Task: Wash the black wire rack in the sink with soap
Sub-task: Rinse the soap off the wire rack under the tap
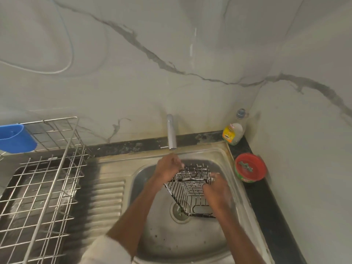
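Observation:
The black wire rack (pixel 187 189) is tilted inside the steel sink (pixel 158 242), streaked with white soap foam, its lower end over the drain (pixel 179 211). My left hand (pixel 167 165) grips the rack's far upper-left edge, just under the tap spout (pixel 171 135). My right hand (pixel 216 191) lies on the rack's right side, fingers curled on the wires; whether it holds a scrubber is hidden. I cannot make out running water.
A soap bottle (pixel 233 131) stands in the back right corner. A red tub of dish soap (pixel 250 167) sits on the black counter beside the sink. A steel dish rack (pixel 41 185) with a blue cup (pixel 16 139) occupies the left, beside the ribbed drainboard (pixel 109 195).

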Demonstrator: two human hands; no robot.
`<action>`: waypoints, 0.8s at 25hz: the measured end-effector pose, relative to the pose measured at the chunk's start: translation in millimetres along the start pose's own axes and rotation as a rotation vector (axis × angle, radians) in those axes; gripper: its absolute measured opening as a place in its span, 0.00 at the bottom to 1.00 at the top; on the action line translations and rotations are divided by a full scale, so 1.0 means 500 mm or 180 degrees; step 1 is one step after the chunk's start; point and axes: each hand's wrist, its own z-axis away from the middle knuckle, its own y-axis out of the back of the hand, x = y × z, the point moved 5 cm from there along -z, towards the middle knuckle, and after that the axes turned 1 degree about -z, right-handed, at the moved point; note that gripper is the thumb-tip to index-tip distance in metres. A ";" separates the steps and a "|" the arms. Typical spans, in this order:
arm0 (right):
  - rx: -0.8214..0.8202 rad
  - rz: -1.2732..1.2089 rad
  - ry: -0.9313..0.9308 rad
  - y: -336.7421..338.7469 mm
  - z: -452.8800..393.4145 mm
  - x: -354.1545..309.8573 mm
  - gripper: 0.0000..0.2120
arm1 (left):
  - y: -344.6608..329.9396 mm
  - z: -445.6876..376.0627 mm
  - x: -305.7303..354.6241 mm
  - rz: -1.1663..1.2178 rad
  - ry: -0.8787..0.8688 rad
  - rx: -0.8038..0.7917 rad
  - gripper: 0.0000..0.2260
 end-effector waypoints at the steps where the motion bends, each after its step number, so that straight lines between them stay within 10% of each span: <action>1: -0.0063 -0.0095 0.0063 -0.004 -0.005 -0.013 0.24 | 0.016 0.018 -0.024 0.0128 0.0030 0.0114 0.11; 5: -0.0395 -0.0666 0.0180 -0.055 -0.031 -0.059 0.23 | 0.055 0.108 -0.098 0.1000 0.0323 0.0170 0.24; 11: -0.1247 -0.0843 0.0429 -0.139 -0.033 -0.107 0.28 | 0.129 0.190 -0.135 0.0341 0.0600 0.1204 0.26; 20: -0.1904 -0.0961 0.0493 -0.146 -0.051 -0.183 0.23 | 0.116 0.231 -0.166 0.0757 0.0556 0.0791 0.31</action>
